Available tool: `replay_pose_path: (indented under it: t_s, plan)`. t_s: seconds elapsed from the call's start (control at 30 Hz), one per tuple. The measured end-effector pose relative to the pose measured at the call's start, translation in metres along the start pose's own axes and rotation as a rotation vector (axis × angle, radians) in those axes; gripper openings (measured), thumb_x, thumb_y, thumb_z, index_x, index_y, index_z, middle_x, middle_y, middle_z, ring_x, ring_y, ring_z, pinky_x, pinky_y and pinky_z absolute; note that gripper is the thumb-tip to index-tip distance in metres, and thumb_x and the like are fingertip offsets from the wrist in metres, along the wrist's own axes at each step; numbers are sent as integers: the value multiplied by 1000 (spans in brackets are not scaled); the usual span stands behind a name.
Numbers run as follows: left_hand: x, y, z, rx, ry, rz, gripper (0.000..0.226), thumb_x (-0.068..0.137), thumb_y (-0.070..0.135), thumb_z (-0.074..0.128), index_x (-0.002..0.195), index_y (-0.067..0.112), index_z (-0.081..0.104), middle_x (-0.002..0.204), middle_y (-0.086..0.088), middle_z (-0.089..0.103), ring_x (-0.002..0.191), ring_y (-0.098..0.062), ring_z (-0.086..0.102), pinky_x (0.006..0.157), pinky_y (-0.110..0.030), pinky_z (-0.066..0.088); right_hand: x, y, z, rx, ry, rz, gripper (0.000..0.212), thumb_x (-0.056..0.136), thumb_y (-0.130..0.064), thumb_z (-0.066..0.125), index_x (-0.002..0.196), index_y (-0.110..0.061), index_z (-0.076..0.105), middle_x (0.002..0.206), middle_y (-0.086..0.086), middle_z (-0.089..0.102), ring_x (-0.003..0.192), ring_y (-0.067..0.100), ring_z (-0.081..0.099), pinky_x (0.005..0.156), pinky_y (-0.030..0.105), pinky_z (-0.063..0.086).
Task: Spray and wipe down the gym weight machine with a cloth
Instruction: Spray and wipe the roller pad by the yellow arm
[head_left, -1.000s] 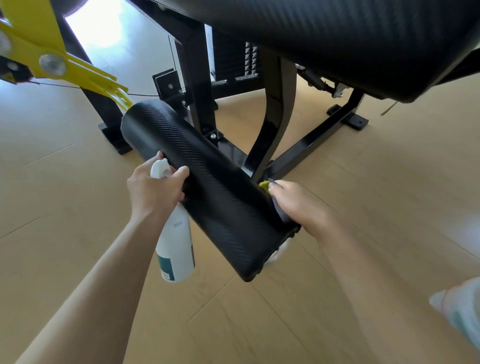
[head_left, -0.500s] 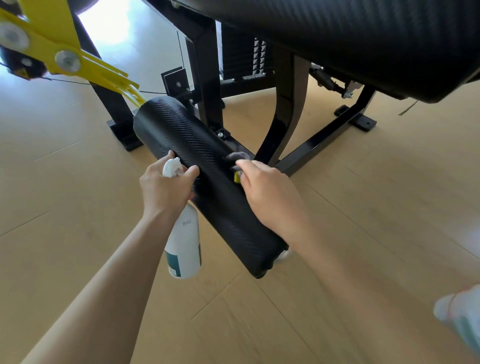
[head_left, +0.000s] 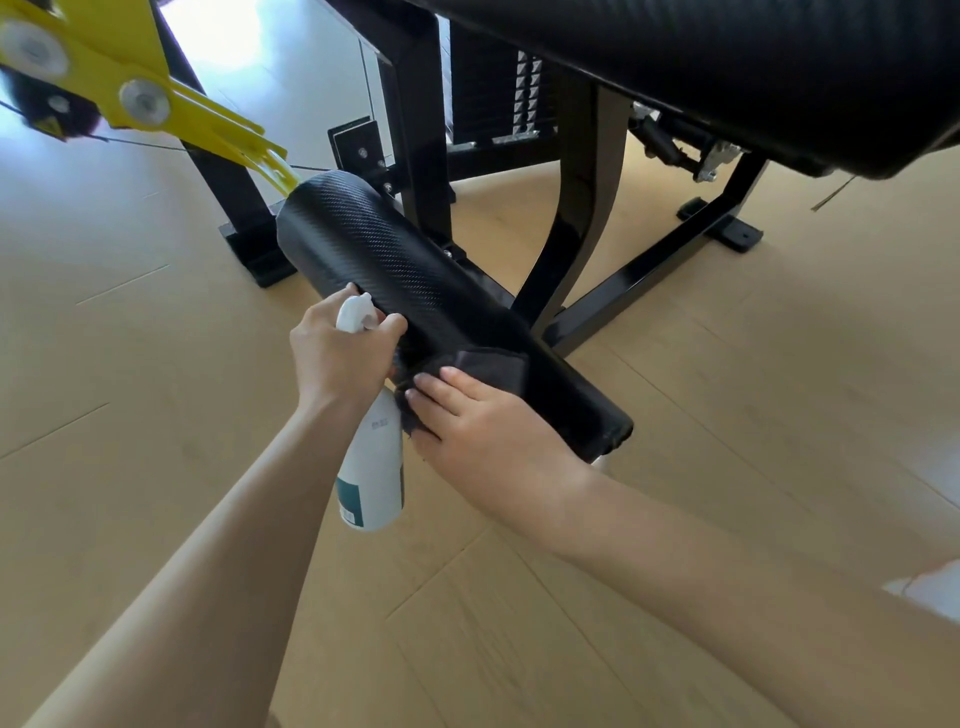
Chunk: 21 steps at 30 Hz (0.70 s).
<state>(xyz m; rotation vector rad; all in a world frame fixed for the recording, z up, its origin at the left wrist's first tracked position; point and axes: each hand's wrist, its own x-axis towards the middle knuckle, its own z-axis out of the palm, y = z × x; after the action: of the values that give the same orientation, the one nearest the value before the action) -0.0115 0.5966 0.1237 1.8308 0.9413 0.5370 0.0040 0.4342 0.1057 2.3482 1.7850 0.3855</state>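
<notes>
A black textured roller pad (head_left: 395, 265) of the weight machine runs diagonally across the middle. My left hand (head_left: 337, 358) grips a white spray bottle (head_left: 371, 467) by its neck, hanging beside the pad's near side. My right hand (head_left: 483, 426) presses a dark cloth (head_left: 488, 366) flat against the pad's near side, close to its lower end. The cloth wraps partly over the top of the pad.
A large black seat pad (head_left: 727, 67) overhangs at the top right. The black steel frame (head_left: 649, 270) and its feet stand on the light wood floor (head_left: 779, 415). A yellow lever arm (head_left: 171, 109) reaches in from the top left. The weight stack (head_left: 493, 88) is behind.
My right hand slid the cloth from the pad's far side over the top and down onto its near side. The left hand with the bottle stayed beside the pad.
</notes>
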Motion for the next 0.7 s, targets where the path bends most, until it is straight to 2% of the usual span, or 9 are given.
replay_pose_path:
  t_s: [0.07,0.13,0.23,0.3,0.33,0.4,0.47,0.57,0.7]
  plan:
    - [-1,3,1,6,4,5,14,77,27,75,73,17,67,79,-16,72,72,-38,67,78,-48,61,12,1,-5,-130,-157,-89,48,99,-19,52,145,-6,48,152,18,43,145,33,35,122,45,18]
    - [0,1,2,25,-10,27,14,81,26,76,80,13,70,83,-20,73,66,-31,61,68,-39,60,5,1,-11,-261,-270,-163,53,103,-23,43,153,-6,32,161,19,25,151,35,18,124,46,6]
    - [3,0,2,0,-41,11,21,88,22,77,106,11,74,93,-16,71,58,-17,54,43,-8,42,-31,1,-15,-333,-304,-292,56,102,-26,47,152,-5,34,160,21,26,150,36,19,123,49,5]
    - [6,-4,3,-39,-47,-4,37,90,23,78,125,12,73,100,-4,69,54,-12,55,41,-5,40,-58,3,-16,-282,-351,-318,53,99,-24,50,148,-5,42,156,21,36,148,36,26,122,49,8]
    - [6,-4,4,-40,-49,2,36,90,24,78,124,15,74,103,-5,71,52,-11,55,41,-5,39,-69,4,-16,-249,-337,-329,49,98,-22,50,144,-6,48,152,20,42,145,36,32,122,49,11]
    - [6,-4,5,-17,-43,14,9,89,23,77,97,20,74,102,-14,74,49,-11,54,40,-7,39,-87,10,-17,-184,-279,-355,44,94,-17,43,133,-8,61,142,18,55,138,34,44,121,47,17]
    - [6,-5,6,19,-11,34,17,86,20,74,79,7,65,91,-22,73,44,-9,51,41,-8,39,-85,20,-21,-99,-244,-365,41,92,-14,41,123,-11,68,135,13,62,134,30,51,121,46,19]
    - [5,-4,6,4,-27,49,21,85,20,73,90,0,67,83,-27,71,41,-7,48,46,-11,41,-44,30,-30,-1,-240,-310,42,94,-15,40,129,-16,62,142,9,57,142,26,41,123,45,11]
    - [6,-4,4,5,-34,71,16,89,25,77,85,26,62,89,-27,72,58,-19,56,43,-8,41,-4,32,-15,15,-187,-178,43,101,-13,34,139,-18,54,155,7,41,151,24,21,124,44,2]
